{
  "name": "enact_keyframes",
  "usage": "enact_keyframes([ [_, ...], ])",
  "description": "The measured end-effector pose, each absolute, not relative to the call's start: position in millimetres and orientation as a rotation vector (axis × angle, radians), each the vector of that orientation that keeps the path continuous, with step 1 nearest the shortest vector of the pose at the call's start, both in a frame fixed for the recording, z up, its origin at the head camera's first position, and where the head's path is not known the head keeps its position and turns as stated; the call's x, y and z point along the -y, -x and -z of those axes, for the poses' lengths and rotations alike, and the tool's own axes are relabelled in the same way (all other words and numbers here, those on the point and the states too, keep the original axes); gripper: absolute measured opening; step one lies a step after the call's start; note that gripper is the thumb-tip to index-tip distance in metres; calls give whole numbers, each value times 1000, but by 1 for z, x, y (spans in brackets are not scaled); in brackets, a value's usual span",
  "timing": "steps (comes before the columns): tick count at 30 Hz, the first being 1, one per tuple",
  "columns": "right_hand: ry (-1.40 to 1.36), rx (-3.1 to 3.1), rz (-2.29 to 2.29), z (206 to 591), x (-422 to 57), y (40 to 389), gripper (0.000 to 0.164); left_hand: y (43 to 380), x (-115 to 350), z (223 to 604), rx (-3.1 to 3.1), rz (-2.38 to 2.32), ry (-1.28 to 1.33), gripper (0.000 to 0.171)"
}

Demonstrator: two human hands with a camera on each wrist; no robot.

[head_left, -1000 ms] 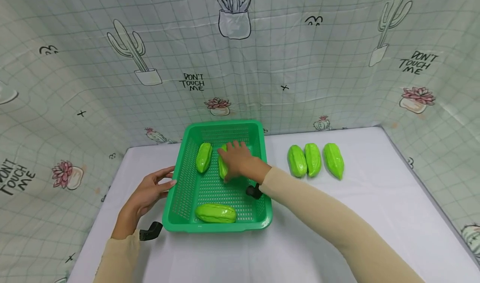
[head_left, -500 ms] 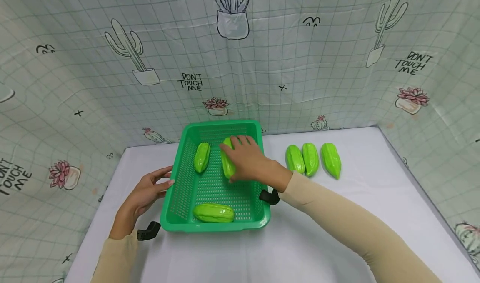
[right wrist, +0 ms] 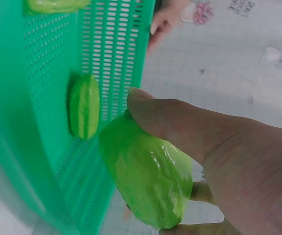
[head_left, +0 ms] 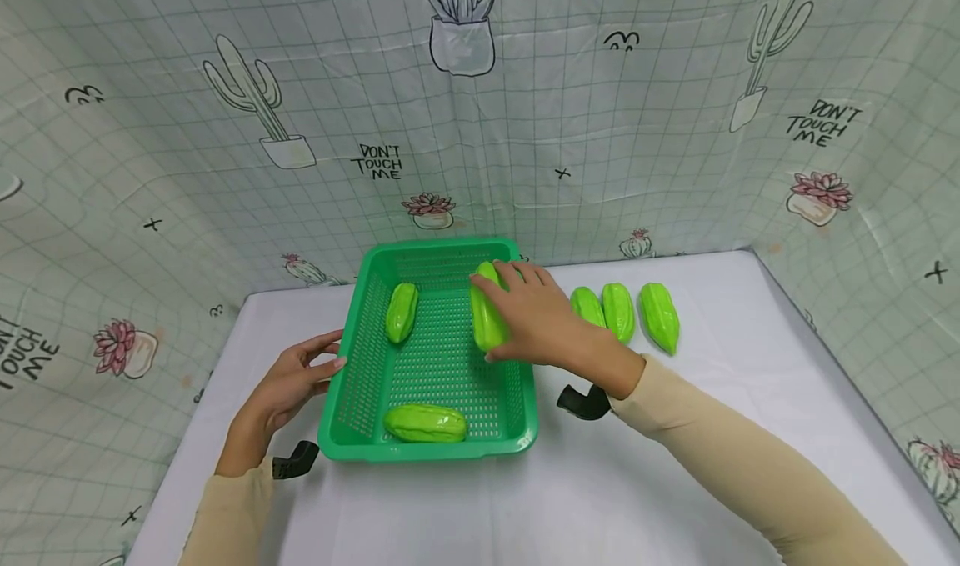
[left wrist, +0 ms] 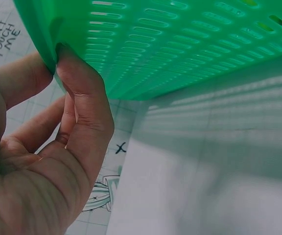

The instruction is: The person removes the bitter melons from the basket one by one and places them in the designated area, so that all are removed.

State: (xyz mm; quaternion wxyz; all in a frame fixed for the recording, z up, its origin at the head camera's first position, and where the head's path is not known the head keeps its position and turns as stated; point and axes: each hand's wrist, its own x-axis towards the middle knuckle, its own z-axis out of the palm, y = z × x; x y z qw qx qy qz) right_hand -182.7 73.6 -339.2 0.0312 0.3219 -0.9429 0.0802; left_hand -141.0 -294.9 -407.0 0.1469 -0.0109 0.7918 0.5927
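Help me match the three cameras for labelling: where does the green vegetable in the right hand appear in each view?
Head: the held green vegetable is near the middle, in the right hand.
Left wrist: it cannot be made out there.
Right wrist: lower middle, in the same hand's grasp.
Shared landmark: the green basket, with the left hand at its rim in all three views.
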Motion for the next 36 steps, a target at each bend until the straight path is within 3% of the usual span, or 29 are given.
enact_keyframes([
  [11, -890, 2886, -345, 343, -114, 169, 105, 142, 294, 406, -2269, -1716, 24, 66],
  [36, -787, 2890, -367, 400, -177, 133, 99, 140, 296, 403, -2337, -1620, 10, 66],
])
